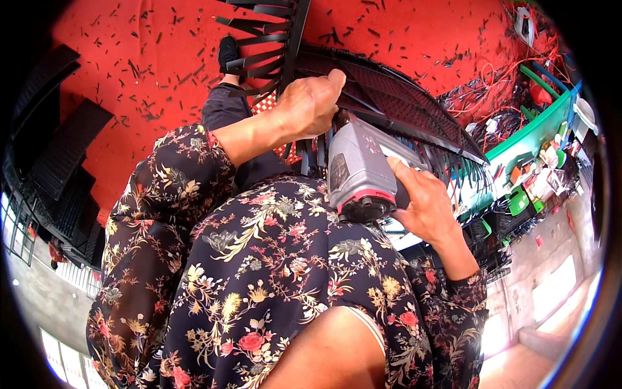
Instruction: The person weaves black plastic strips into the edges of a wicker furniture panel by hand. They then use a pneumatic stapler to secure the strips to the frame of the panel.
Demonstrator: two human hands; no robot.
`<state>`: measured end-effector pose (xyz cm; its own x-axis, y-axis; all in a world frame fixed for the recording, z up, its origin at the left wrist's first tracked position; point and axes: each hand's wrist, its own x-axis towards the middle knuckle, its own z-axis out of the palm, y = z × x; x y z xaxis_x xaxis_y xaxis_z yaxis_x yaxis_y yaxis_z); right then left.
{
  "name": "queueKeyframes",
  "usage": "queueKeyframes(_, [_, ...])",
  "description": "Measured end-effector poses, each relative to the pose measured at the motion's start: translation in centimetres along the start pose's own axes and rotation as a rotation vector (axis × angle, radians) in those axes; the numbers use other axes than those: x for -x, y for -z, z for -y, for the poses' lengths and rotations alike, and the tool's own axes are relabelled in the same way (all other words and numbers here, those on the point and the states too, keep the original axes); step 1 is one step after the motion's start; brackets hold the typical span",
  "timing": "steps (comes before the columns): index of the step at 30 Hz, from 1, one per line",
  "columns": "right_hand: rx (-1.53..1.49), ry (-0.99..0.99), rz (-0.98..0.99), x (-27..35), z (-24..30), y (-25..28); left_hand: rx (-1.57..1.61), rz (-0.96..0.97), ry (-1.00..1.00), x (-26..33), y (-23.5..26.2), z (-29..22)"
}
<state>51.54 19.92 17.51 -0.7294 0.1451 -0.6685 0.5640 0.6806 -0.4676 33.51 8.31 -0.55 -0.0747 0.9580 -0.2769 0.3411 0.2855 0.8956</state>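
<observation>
My right hand [424, 201] is wrapped round the handle of a grey staple gun [356, 165] with red trim and a black end cap. Its nose points away from me, close to the fingers of my left hand [308, 107]. Those fingers are curled shut at the edge of a dark woven furniture frame [382, 84]; what they pinch is hidden. Loose black strips [262, 61] stick out from an upright dark bar [293, 48] just beyond my left hand. More strip ends hang from the frame's right side.
Red floor covering [162, 39] spreads ahead, scattered with short dark offcuts. Dark woven pieces [68, 139] stand at the left. A green-edged bench [528, 133] with clutter is at the right, near tangled orange cords [495, 84]. A dark shoe [228, 53] shows beyond my left arm.
</observation>
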Motion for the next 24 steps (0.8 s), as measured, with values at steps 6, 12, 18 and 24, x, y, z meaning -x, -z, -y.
queueKeyframes(6, [0.019, -0.013, 0.03, -0.1, 0.1, 0.2, 0.011, -0.016, -0.009, -0.1, -0.2, -0.1])
queueKeyframes(12, [0.033, -0.053, 0.047, -0.2, 0.4, 0.1, 0.015, -0.018, 0.001, 0.0, -0.3, 0.0])
queueKeyframes(18, [0.018, -0.092, 0.056, -1.0, 0.6, 0.3, 0.036, -0.007, -0.048, -0.1, -0.2, 0.5])
queueKeyframes(24, [0.063, -0.16, 0.096, -1.5, 1.0, 0.8, 0.046, -0.012, -0.075, -0.6, -0.4, 0.6])
